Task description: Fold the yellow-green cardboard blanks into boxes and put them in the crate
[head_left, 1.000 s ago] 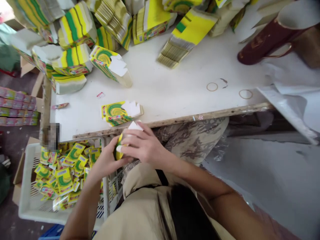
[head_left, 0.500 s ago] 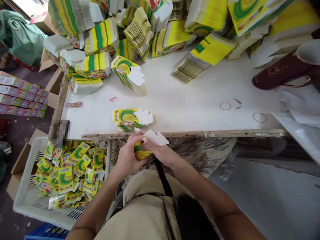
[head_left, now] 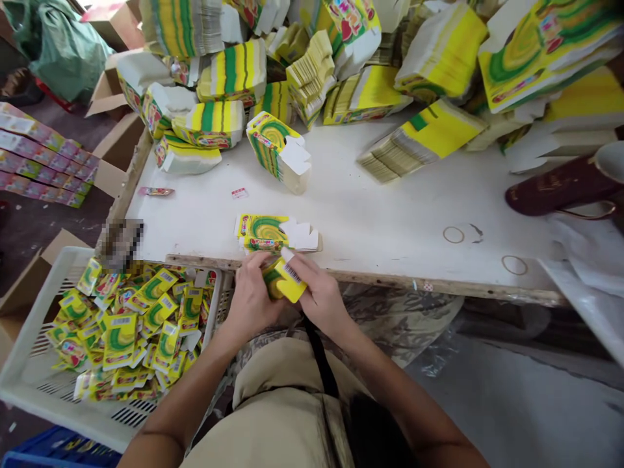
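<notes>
Between my hands, just off the table's front edge, is a small yellow-green cardboard box (head_left: 291,283) with a barcode on its flap. My left hand (head_left: 253,296) curls around the box's left side. With fingers and thumb on the flap, my right hand (head_left: 319,292) grips it from the right; a fingertip there is wrapped in white. Directly beyond my hands, a short stack of flat yellow-green cartons (head_left: 266,227) lies on the table with white flaps to the right. Another carton stack (head_left: 279,146) sits farther back.
Bundles of flat cartons (head_left: 234,71) crowd the table's back. A maroon mug (head_left: 550,188) lies on its side at right. Left of me, a white plastic crate (head_left: 19,364) holds many small yellow-green boxes. The white table (head_left: 370,221) has a worn wooden edge.
The white flap that stuck out over my right hand has folded down, and its yellow barcode side now shows. My right hand has shifted onto the box. The view has moved slightly.
</notes>
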### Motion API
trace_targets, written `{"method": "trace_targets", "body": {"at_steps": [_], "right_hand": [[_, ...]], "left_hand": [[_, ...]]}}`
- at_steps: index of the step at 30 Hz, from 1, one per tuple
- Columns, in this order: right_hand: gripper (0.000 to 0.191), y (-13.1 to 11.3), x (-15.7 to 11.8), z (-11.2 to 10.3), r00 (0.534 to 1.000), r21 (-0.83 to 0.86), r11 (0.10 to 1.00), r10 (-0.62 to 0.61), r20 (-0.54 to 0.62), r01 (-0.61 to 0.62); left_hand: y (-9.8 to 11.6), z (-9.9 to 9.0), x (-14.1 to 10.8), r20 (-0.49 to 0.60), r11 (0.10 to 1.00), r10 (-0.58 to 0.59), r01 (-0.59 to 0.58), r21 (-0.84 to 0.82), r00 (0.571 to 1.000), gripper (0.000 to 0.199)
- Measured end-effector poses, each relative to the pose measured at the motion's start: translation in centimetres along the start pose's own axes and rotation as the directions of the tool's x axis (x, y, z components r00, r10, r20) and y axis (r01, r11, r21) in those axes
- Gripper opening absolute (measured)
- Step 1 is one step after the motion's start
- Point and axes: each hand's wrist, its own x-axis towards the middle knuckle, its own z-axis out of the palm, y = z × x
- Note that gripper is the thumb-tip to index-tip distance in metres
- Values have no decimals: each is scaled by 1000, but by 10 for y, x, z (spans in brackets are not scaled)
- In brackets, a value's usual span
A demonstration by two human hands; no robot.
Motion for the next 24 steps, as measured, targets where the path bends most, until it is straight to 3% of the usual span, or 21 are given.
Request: {"method": "trace_targets", "body": {"at_steps": [2, 4, 6, 11, 15, 19, 24], "right_hand": [[60, 3, 3, -1, 999, -44, 999, -32, -32, 31], [59, 5, 5, 0, 995, -94, 991, -93, 30, 95], [53, 5, 6, 0, 984, -142, 978, -141, 108, 156], [22, 3, 16, -5, 971, -191, 962, -161, 175, 194], [15, 1, 24, -14, 959, -193, 960, -154, 239, 202], [23, 1, 28, -11, 959, -124, 979, -124, 255, 159], [33, -4, 31, 16, 989, -87, 996, 46, 139, -34]], "left_hand": [[-5, -9, -3, -20, 998, -58, 59, 21, 998, 60], [-9, -18, -5, -13, 995, -91, 91, -39, 996, 53], [-12, -24, -6, 0, 989, -111, 111, -96, 994, 52], [-17, -30, -3, 36, 980, -139, 142, -141, 990, 55], [-23, -34, -1, 52, 989, -102, 107, -104, 993, 54], [-27, -37, 2, 53, 991, -101, 105, -80, 993, 54], [-30, -38, 1, 17, 992, -119, 120, -27, 993, 54]]}}
